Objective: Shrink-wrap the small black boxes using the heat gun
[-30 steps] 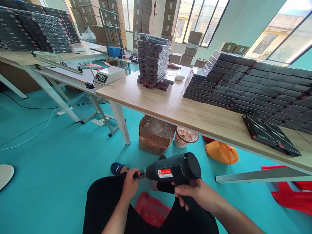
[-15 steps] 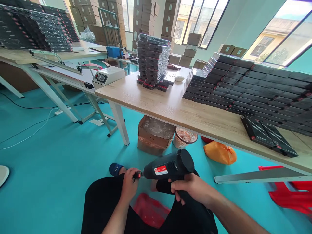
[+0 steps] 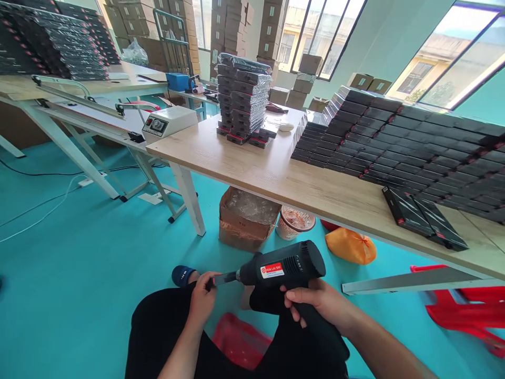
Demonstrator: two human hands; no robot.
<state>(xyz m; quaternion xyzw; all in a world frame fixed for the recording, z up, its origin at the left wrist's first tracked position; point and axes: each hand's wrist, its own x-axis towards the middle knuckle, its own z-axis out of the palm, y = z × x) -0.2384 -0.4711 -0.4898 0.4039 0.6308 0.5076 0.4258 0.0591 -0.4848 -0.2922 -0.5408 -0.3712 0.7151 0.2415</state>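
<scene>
Right hand [image 3: 322, 303]: fingers wrapped round the grip of the black heat gun [image 3: 286, 267], nozzle pointing left. Left hand [image 3: 202, 301]: fingers pinched on one end of a slim dark piece [image 3: 226, 278], held low above the lap; its other end is right at the nozzle, can't tell if touching. Red container [image 3: 240, 342] below, between the legs. Desk [image 3: 276, 171] ahead carries stacked black boxes [image 3: 398, 142]; open carton [image 3: 236, 237] underneath.
</scene>
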